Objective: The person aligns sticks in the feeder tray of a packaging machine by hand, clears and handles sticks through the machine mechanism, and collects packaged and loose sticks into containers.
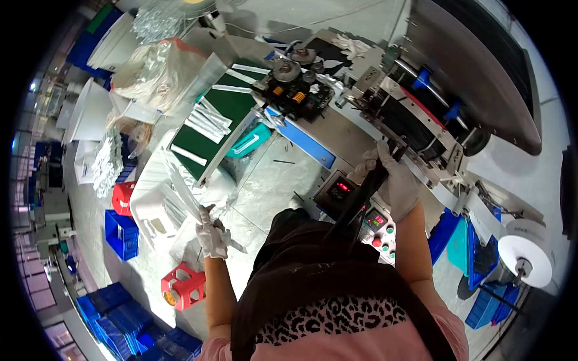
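Observation:
My left hand (212, 234), in a white glove, is closed round a long pale strip (182, 179) that slants up and left over a white bin (143, 207). My right hand (398, 183), also gloved, grips a bundle of long black strips (361, 201) beside the machine, above a control box with red digits (341, 188). Several white strips (208, 120) lie on a green conveyor belt (232, 103). At the belt's end stands a black mechanism with orange springs (292, 96). A roller unit (415, 114) is up and right of my right hand.
A second lit panel with buttons (378, 222) sits below my right hand. Red stools (183, 286) and blue crates (121, 233) stand on the floor at the left. A large plastic bag (156, 72) is at the upper left. A white reel (524, 260) is at the right.

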Motion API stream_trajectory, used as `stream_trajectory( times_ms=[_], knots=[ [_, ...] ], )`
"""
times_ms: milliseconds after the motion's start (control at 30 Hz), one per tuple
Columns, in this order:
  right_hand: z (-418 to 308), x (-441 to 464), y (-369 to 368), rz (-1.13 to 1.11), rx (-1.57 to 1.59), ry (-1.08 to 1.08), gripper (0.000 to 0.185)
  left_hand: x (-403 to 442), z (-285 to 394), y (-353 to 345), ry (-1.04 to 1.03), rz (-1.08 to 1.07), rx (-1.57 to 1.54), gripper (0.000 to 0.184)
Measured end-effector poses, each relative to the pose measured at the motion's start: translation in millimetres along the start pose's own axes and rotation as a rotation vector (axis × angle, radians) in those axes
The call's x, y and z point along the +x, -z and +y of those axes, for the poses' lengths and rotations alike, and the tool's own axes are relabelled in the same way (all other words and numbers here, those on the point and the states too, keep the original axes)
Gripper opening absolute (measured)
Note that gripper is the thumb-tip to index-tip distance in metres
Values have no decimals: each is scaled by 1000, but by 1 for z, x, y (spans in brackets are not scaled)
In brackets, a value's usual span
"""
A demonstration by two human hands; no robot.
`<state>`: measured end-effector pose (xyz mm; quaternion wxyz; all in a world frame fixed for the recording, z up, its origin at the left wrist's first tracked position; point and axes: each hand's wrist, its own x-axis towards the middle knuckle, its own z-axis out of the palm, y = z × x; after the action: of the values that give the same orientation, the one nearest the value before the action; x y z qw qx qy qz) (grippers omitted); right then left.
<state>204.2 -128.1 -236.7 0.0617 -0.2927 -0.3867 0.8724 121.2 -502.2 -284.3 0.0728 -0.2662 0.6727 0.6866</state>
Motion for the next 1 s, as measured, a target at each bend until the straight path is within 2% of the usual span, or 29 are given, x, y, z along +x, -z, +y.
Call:
stream_trajectory(
  times_ms=[100, 167, 233, 300, 333, 367, 433, 500, 533, 567, 633, 700, 767, 833, 867, 967, 1000],
  knots=[
    [-15, 4, -23, -58, 61, -76, 36, 13, -40, 27, -67, 22, 45, 55],
    [-21, 14, -37, -112, -7, -63, 33, -12, -8, 7, 111, -70, -70, 59],
    [-33, 15, -57, -127, -80, -3, 30, 4, -9, 5, -48, -240, 10, 60],
    [-37, 19, -72, -138, -156, 72, 28, 13, 6, -6, -161, -420, 79, 50],
    [-39, 21, -76, -154, -360, 261, 27, 30, 2, -12, -104, -426, 90, 41],
    [-41, 24, -79, -159, -420, 325, 26, 58, -13, -23, -169, -508, -99, 29],
    [-46, 28, -86, -158, -539, 456, 26, 43, 33, -59, -254, -366, 226, 23],
    [-48, 25, -97, -53, -314, 224, 25, 76, 45, -79, -317, -314, 205, 22],
    [-44, 32, -97, -16, -289, 214, 23, 118, 35, -79, -460, -301, 251, 27],
    [-37, 42, -96, 25, -262, 203, 22, 118, 74, -91, -359, -184, 264, 30],
    [-22, 66, -103, -52, -218, 72, 20, 174, 113, -96, -578, -155, -117, 29],
    [4, 93, -121, 65, -72, -53, 17, 229, 170, -97, -659, 64, -219, 25],
    [36, 134, -129, 130, 12, -45, 17, 286, 233, -95, -703, 159, -340, 23],
    [49, 164, -174, 247, -55, -25, 20, 381, 278, -86, -700, 165, -532, 24],
    [58, 183, -189, 251, -35, -55, 20, 431, 298, -86, -868, 360, -546, 28],
    [89, 232, -209, 213, 37, -91, 22, 529, 356, -82, -1084, 612, -481, 36],
    [89, 245, -225, 272, 45, -165, 22, 580, 360, -73, -948, 666, -375, 34]
  ],
)
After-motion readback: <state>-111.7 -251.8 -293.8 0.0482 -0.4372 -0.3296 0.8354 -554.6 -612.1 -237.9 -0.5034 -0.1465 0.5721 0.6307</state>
